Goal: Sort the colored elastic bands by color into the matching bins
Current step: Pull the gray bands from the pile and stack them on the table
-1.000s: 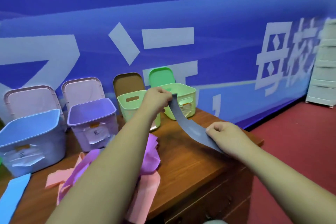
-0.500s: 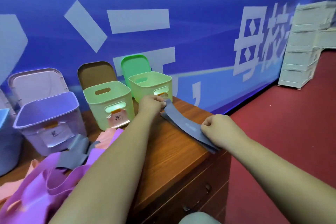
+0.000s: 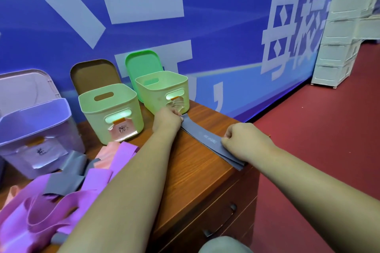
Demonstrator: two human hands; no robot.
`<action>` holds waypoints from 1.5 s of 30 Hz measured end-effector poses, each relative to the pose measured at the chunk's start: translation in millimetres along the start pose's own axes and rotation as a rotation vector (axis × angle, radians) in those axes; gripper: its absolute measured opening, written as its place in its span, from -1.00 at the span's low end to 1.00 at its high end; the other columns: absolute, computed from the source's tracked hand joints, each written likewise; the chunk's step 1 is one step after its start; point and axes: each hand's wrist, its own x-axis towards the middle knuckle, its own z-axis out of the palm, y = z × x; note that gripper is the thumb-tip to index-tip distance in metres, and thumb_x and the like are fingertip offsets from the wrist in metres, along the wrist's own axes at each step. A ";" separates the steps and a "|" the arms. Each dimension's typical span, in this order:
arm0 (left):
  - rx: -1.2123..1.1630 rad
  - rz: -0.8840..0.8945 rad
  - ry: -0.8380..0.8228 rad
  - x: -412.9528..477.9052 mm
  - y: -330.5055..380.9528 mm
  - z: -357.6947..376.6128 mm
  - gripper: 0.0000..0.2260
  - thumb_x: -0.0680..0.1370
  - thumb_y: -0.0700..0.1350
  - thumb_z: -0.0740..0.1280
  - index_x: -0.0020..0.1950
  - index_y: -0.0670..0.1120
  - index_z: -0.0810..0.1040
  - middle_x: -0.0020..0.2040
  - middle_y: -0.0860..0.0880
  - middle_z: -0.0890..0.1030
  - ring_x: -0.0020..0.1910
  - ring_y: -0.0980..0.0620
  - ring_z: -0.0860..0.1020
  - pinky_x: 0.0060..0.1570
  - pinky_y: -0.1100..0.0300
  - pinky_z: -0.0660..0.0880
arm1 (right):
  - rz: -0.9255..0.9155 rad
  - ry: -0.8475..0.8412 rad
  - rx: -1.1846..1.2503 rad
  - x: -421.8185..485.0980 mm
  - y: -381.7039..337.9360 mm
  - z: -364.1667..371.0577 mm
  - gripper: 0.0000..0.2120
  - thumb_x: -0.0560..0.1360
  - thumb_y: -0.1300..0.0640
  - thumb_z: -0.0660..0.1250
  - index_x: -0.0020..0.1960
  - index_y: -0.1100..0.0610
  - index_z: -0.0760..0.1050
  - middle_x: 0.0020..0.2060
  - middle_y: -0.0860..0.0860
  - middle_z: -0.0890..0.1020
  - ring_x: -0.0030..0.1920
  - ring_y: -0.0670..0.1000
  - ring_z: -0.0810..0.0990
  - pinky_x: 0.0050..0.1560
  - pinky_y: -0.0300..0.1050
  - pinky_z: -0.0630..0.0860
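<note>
A grey band [image 3: 203, 134] is laid flat along the right edge of the table [image 3: 185, 174]; several grey layers show at its near end. The far end is pinched by the left hand [image 3: 167, 119], just in front of the right green bin [image 3: 162, 88]. The near end is pinched by the right hand [image 3: 244, 141], fingers curled. A mixed pile of bands [image 3: 61, 191] lies at left, before the purple bin [image 3: 35, 129] and the left green bin [image 3: 111, 109].

The left hand [image 3: 167, 121] and right hand [image 3: 244, 141] are bare, forearms uncovered; below the right hand shows rounded grey cloth [image 3: 224, 245].
</note>
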 end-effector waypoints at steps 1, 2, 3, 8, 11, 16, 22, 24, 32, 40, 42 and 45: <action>0.001 -0.001 0.002 1.2 -1.0 1.3 -0.86 0.51 -0.12 0.51 -0.20 0.03 0.61 -0.11 0.00 0.67 -0.02 -0.06 0.63 -0.08 0.16 0.53 | -0.010 0.005 -0.003 0.2 0.0 1.0 -0.80 0.54 0.03 0.27 -0.08 0.04 0.66 -0.12 -0.02 0.70 -0.06 0.09 0.68 -0.11 -0.05 0.61; 0.008 -0.001 0.004 1.9 -1.8 2.3 -0.86 0.51 -0.13 0.50 -0.21 0.03 0.61 -0.12 0.01 0.67 -0.03 -0.06 0.63 -0.10 0.16 0.52 | -0.018 0.009 -0.005 0.4 0.0 1.9 -0.80 0.55 0.03 0.27 -0.07 0.05 0.65 -0.12 -0.01 0.70 -0.06 0.09 0.68 -0.11 -0.06 0.60; 0.012 -0.003 0.007 2.6 -2.6 3.2 -0.86 0.52 -0.13 0.50 -0.21 0.03 0.61 -0.12 0.00 0.66 -0.03 -0.06 0.63 -0.11 0.17 0.52 | -0.023 0.012 -0.006 0.5 0.2 2.9 -0.81 0.55 0.03 0.27 -0.07 0.06 0.65 -0.12 -0.01 0.69 -0.07 0.09 0.67 -0.11 -0.06 0.60; 0.028 -0.008 0.012 6.3 -6.0 6.5 -0.83 0.53 -0.13 0.50 -0.24 0.04 0.60 -0.08 -0.03 0.68 -0.01 -0.08 0.63 -0.09 0.14 0.53 | -0.049 0.023 -0.036 1.0 -0.5 5.4 -0.85 0.57 0.02 0.27 -0.06 0.05 0.58 -0.13 -0.03 0.65 -0.09 0.08 0.64 -0.11 -0.05 0.61; 0.041 -0.005 0.015 8.0 -7.0 7.6 -0.85 0.54 -0.10 0.49 -0.21 0.06 0.61 -0.07 -0.02 0.68 -0.01 -0.07 0.64 -0.10 0.13 0.53 | -0.061 0.029 -0.067 1.9 -2.6 6.6 -0.85 0.58 0.02 0.25 -0.04 0.05 0.56 -0.12 -0.02 0.64 -0.11 0.08 0.62 -0.16 -0.06 0.58; 0.078 0.017 0.020 8.4 -10.2 10.2 -0.92 0.55 -0.05 0.47 -0.13 0.10 0.63 -0.07 0.01 0.66 0.00 -0.06 0.62 -0.08 0.13 0.55 | -0.045 0.019 -0.099 5.6 -5.0 7.5 -0.85 0.58 0.01 0.23 0.02 0.03 0.54 -0.07 -0.01 0.62 -0.10 0.08 0.61 -0.27 -0.11 0.43; 0.123 0.044 0.047 9.8 -12.2 14.3 -0.97 0.57 -0.02 0.46 -0.06 0.08 0.64 -0.05 0.03 0.66 0.02 -0.05 0.60 -0.04 0.10 0.55 | -0.036 0.002 -0.123 5.7 -5.8 5.7 -0.85 0.60 -0.03 0.23 0.05 0.01 0.52 -0.07 -0.03 0.61 -0.10 0.07 0.59 -0.30 -0.12 0.38; 0.119 0.051 0.052 11.9 -14.1 15.7 -0.97 0.57 -0.03 0.46 -0.07 0.06 0.65 -0.07 0.02 0.66 0.01 -0.06 0.60 -0.02 0.08 0.57 | -0.040 0.022 -0.161 4.0 -7.4 6.7 -0.84 0.60 -0.02 0.22 0.06 0.01 0.52 -0.07 -0.02 0.60 -0.10 0.08 0.59 -0.29 -0.11 0.40; 0.132 0.035 0.050 16.7 -13.9 17.5 -0.96 0.55 -0.12 0.43 -0.09 0.00 0.66 -0.10 -0.03 0.67 -0.03 -0.09 0.62 -0.09 0.09 0.57 | -0.047 0.078 -0.210 0.1 -8.5 10.8 -0.81 0.61 -0.02 0.20 0.09 0.04 0.51 -0.06 0.02 0.61 -0.11 0.13 0.60 -0.27 -0.07 0.44; 0.186 0.004 -0.010 16.1 -8.6 12.2 -0.91 0.56 -0.15 0.39 0.01 -0.12 0.67 -0.01 -0.11 0.67 -0.07 -0.10 0.59 -0.30 0.17 0.38 | -0.068 0.044 -0.183 -2.3 -9.0 10.0 -0.56 0.59 -0.26 0.21 0.13 0.11 0.54 0.09 0.08 0.55 0.08 0.16 0.57 0.03 0.07 0.60; 0.218 0.000 -0.033 15.1 -5.8 9.1 -0.87 0.56 -0.20 0.36 0.07 -0.14 0.67 0.03 -0.12 0.67 -0.06 -0.10 0.57 -0.25 0.15 0.41 | -0.063 -0.025 -0.179 -3.5 -10.7 8.3 -0.43 0.52 -0.41 0.27 0.17 0.08 0.53 0.11 0.06 0.52 0.15 0.15 0.55 0.10 0.11 0.60; 0.267 0.004 -0.056 12.5 -4.0 5.9 -0.86 0.56 -0.20 0.38 0.10 -0.15 0.66 0.06 -0.13 0.67 -0.07 -0.10 0.56 -0.20 0.14 0.42 | -0.067 -0.046 -0.186 -5.3 -12.9 8.3 -0.37 0.48 -0.42 0.33 0.24 0.09 0.51 0.12 0.05 0.50 0.18 0.15 0.53 0.11 0.10 0.59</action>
